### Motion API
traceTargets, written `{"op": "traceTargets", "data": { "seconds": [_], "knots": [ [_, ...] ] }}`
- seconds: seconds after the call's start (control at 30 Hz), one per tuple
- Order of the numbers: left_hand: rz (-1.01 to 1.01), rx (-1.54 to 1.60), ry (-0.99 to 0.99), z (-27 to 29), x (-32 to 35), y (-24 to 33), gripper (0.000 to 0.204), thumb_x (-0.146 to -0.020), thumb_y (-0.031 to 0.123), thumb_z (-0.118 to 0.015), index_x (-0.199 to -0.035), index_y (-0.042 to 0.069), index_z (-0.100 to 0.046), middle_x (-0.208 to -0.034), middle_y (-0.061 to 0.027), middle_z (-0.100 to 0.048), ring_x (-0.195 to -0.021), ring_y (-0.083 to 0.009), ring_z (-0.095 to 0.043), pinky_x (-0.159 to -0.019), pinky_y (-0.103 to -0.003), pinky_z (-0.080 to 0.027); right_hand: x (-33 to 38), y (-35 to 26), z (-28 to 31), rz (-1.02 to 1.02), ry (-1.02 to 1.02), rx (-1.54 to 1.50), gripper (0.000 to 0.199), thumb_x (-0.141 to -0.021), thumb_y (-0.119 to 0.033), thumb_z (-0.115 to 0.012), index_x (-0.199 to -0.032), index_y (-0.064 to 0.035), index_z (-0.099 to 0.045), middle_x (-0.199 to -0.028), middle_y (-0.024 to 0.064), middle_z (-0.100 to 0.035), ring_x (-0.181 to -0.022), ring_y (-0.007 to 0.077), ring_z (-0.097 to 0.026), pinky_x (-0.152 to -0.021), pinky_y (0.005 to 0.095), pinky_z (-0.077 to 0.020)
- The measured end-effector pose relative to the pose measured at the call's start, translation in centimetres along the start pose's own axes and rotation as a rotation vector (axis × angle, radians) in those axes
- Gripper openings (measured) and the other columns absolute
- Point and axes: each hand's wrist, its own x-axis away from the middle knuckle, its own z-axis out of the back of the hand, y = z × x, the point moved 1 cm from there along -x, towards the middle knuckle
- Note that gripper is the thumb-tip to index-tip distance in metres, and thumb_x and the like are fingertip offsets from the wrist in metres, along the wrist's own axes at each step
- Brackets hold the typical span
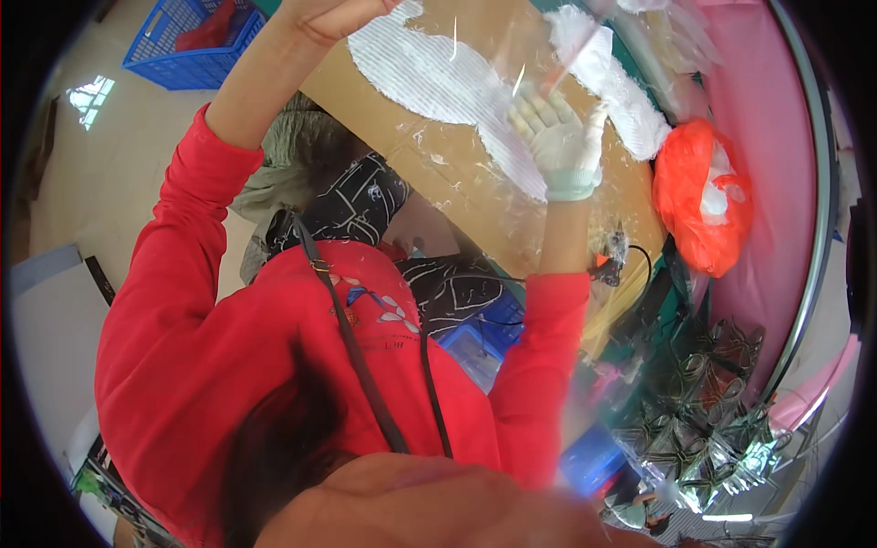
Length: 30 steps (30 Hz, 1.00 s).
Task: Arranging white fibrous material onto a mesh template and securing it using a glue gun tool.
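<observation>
A long white fabric piece (420, 82), finely ribbed and wavy in outline with a frayed, fluffy rim, lies flat on the smooth tan tabletop (457, 173). A second white piece (619, 105), shaggier and napped, runs along the tabletop's right side; wisps of lint are scattered over the tabletop. Beside the tabletop's right edge sits a crinkled orange-red plastic bag (685, 201), with white material showing at its opening. A blue lattice-walled plastic crate (187, 68) stands on the floor beyond the tabletop's left edge.

The right hand (557, 142), in a knitted white glove with a pale green cuff, is over the tabletop by the ribbed piece's edge, palm up, fingers loosely curled and side by side, thumb spread away. The left arm reaches past the tabletop's left edge; the left hand (338, 14) is cut off, so I cannot tell how its fingers stand
</observation>
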Motion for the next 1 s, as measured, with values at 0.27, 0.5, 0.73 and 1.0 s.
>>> {"op": "traceTargets", "data": {
  "seconds": [0.27, 0.5, 0.73, 1.0],
  "knots": [
    [-0.076, -0.673, 0.466, -1.9, 3.1, 1.4, 0.005, -0.087, 0.016, -0.057, -0.088, 0.012, -0.055, -0.081, 0.0021, -0.059, -0.075, -0.0077, -0.060, -0.068, -0.021, -0.052, 0.8, -0.9, -0.3, 0.147, -0.048, -0.229, 0.087, -0.076, -0.054, -0.059, -0.130, 0.0052, -0.026, -0.127, 0.0207, -0.039, -0.116, 0.0377, -0.041, -0.095, 0.0529, -0.0352],
    [-0.021, -0.332, -0.056, 0.9, 2.5, 2.1, 0.006, -0.087, 0.015, -0.056, -0.086, 0.010, -0.054, -0.083, -0.0006, -0.058, -0.075, -0.0096, -0.059, -0.066, -0.022, -0.053, 0.5, 0.6, 2.0, 0.279, 0.249, -0.106, 0.076, -0.080, -0.049, -0.057, -0.128, 0.0035, -0.028, -0.128, 0.0201, -0.036, -0.117, 0.0356, -0.040, -0.097, 0.0503, -0.0336],
    [0.054, -0.327, -0.133, -3.8, 0.8, 0.4, 0.007, -0.088, 0.013, -0.053, -0.091, 0.007, -0.052, -0.084, -0.0025, -0.057, -0.076, -0.0112, -0.059, -0.066, -0.023, -0.055, 0.3, 4.1, -2.4, -0.049, -0.003, -0.095, 0.088, -0.075, -0.058, -0.057, -0.130, 0.0030, -0.025, -0.133, 0.0249, -0.029, -0.122, 0.0390, -0.031, -0.101, 0.0520, -0.0258],
    [0.063, -0.065, 0.152, -5.1, 2.7, 1.1, 0.013, -0.089, 0.013, -0.051, -0.100, 0.007, -0.056, -0.091, -0.0036, -0.059, -0.087, -0.0139, -0.060, -0.071, -0.028, -0.055, 0.6, 4.1, -2.8, -0.014, 0.067, -0.279, 0.072, -0.074, -0.055, -0.060, -0.115, 0.0004, -0.039, -0.124, 0.0226, -0.040, -0.112, 0.0391, -0.041, -0.097, 0.0532, -0.0306]
  ]
}}
